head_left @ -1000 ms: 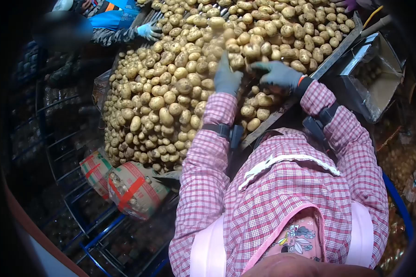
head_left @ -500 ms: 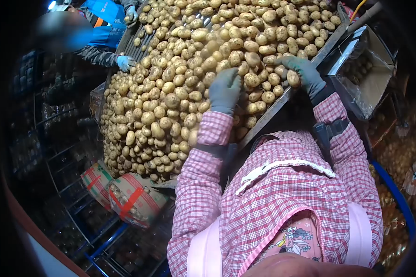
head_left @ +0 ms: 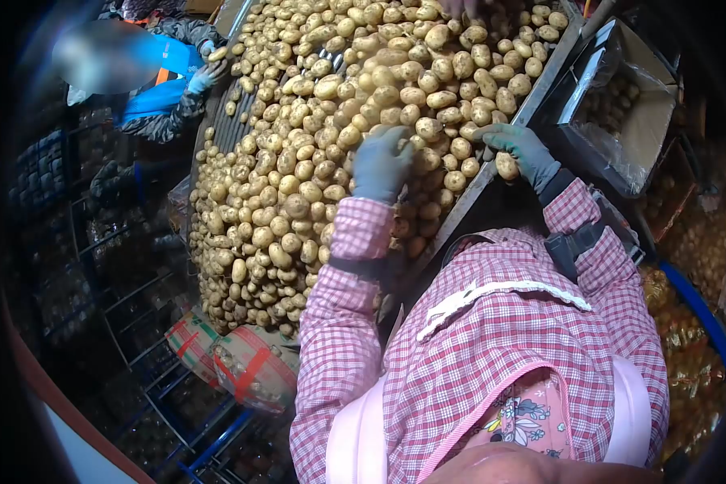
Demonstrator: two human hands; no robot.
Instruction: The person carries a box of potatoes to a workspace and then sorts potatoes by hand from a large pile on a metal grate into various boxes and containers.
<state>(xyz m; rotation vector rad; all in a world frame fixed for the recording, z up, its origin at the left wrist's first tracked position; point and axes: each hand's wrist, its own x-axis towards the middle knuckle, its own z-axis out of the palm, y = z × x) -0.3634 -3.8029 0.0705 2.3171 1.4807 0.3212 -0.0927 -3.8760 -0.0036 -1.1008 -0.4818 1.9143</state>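
A large heap of potatoes (head_left: 290, 194), some specked with dirt, covers the sorting table in front of me. My left hand (head_left: 381, 165), in a grey-green glove, is on the heap with its fingers curled among the potatoes. What lies inside those fingers is hidden from me. My right hand (head_left: 526, 152), gloved alike, is over the table's metal edge (head_left: 492, 173). A potato (head_left: 506, 166) sits under its palm, held by the bent fingers, while the fingertips reach toward the heap.
Across the table, a person in blue holds a potato (head_left: 217, 54) in gloved hands. An open cardboard box (head_left: 649, 133) lined with plastic, with potatoes inside, stands at right. Printed cartons (head_left: 254, 367) with red tape are at lower left. Part of another hand (head_left: 460, 6) shows at the top.
My left hand has shifted slightly left across the heap. My right hand keeps its potato. The person opposite has brought their hands together at a potato. The whole view has tilted a little.
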